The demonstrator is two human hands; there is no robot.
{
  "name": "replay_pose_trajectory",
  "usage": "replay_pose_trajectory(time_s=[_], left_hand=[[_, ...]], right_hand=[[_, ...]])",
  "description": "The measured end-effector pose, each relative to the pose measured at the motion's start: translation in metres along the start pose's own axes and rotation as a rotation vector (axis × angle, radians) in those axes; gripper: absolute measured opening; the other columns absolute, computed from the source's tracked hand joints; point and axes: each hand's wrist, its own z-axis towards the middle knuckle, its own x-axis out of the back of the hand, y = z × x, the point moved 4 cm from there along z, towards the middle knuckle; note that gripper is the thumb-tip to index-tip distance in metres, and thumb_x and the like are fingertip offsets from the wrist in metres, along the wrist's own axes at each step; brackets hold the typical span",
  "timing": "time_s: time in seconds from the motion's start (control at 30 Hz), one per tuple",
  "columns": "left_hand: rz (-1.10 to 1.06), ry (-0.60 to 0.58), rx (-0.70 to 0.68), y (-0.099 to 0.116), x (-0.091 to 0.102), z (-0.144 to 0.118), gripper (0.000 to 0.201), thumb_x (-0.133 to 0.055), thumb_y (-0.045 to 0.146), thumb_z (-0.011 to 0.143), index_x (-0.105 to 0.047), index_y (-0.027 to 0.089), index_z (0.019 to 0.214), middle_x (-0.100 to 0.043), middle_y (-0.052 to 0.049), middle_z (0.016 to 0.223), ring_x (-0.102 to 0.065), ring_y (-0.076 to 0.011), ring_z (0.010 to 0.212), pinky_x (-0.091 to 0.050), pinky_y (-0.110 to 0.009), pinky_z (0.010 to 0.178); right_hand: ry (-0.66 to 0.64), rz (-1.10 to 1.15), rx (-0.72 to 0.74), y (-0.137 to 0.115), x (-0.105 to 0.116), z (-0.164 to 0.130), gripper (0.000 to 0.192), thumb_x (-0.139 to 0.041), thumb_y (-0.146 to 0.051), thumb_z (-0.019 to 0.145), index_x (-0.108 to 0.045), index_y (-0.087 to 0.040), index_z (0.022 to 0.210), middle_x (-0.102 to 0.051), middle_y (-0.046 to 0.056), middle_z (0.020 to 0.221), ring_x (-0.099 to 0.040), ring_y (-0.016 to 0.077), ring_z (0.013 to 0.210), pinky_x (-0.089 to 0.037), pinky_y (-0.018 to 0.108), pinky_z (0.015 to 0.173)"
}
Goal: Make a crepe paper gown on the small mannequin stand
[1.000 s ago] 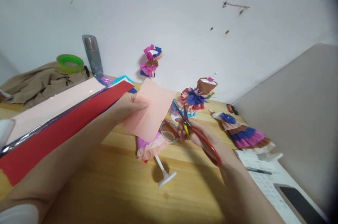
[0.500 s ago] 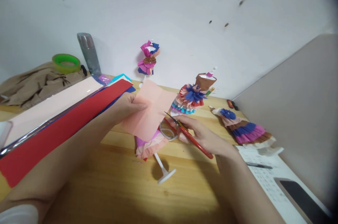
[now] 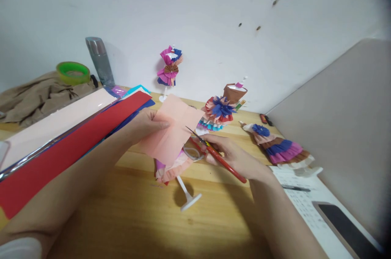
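Observation:
My left hand pinches a square of pale pink paper by its left edge and holds it up over the wooden table. My right hand grips red-handled scissors, whose blade tips point at the paper's right edge. Under the paper lies a small paper dress figure on a white stand, tipped on its side.
Long red and pale sheets lie at the left. Three more paper dress figures stand or lie behind. A grey bottle, green tape roll and brown cloth sit far left. A phone and printed sheet lie right.
My right hand turned the scissors from upright to pointing left and brought the blades to the pink paper's edge. The left hand kept the paper nearly still.

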Motion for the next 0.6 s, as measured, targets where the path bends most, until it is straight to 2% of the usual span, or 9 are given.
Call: replay_pose_trajectory(time_s=[0.1, 0.3, 0.47, 0.6], left_hand=[[0.028, 0.0, -0.011, -0.002, 0.0, 0.001, 0.033, -0.08, 0.039, 0.063, -0.074, 0.015, 0.085, -0.075, -0.006, 0.085, -0.067, -0.0189, 0.074, -0.051, -0.026, 0.061], [-0.005, -0.009, -0.013, -0.001, -0.001, 0.0, 0.033, -0.082, 0.04, 0.06, -0.074, 0.015, 0.08, -0.075, -0.005, 0.08, -0.066, -0.017, 0.07, -0.05, -0.025, 0.06], [-0.077, 0.01, 0.011, 0.002, 0.0, -0.001, 0.029, -0.084, 0.036, 0.055, -0.073, 0.015, 0.072, -0.072, -0.003, 0.07, -0.063, -0.0152, 0.062, -0.049, -0.024, 0.055], [-0.062, 0.05, -0.025, 0.009, 0.007, -0.004, 0.03, -0.084, 0.037, 0.055, -0.073, 0.014, 0.071, -0.072, -0.003, 0.068, -0.062, -0.0147, 0.059, -0.049, -0.023, 0.053]], right_hand=[[0.013, -0.002, 0.01, 0.0, 0.003, -0.003, 0.037, -0.059, -0.049, 0.083, -0.065, -0.015, 0.094, -0.066, 0.007, 0.089, -0.057, 0.0198, 0.075, -0.047, 0.029, 0.07], [0.01, 0.011, -0.023, 0.002, 0.001, -0.003, 0.048, -0.06, -0.051, 0.082, -0.066, -0.013, 0.11, -0.067, 0.006, 0.088, -0.058, 0.0206, 0.074, -0.048, 0.03, 0.068], [0.02, 0.137, -0.03, 0.006, 0.0, -0.003, 0.052, -0.066, -0.05, 0.078, -0.067, -0.013, 0.114, -0.069, 0.007, 0.095, -0.061, 0.0212, 0.08, -0.049, 0.03, 0.072], [0.029, 0.24, -0.064, 0.014, -0.002, -0.002, 0.053, -0.072, -0.045, 0.074, -0.067, -0.013, 0.116, -0.07, 0.008, 0.1, -0.064, 0.0229, 0.087, -0.051, 0.032, 0.079]])
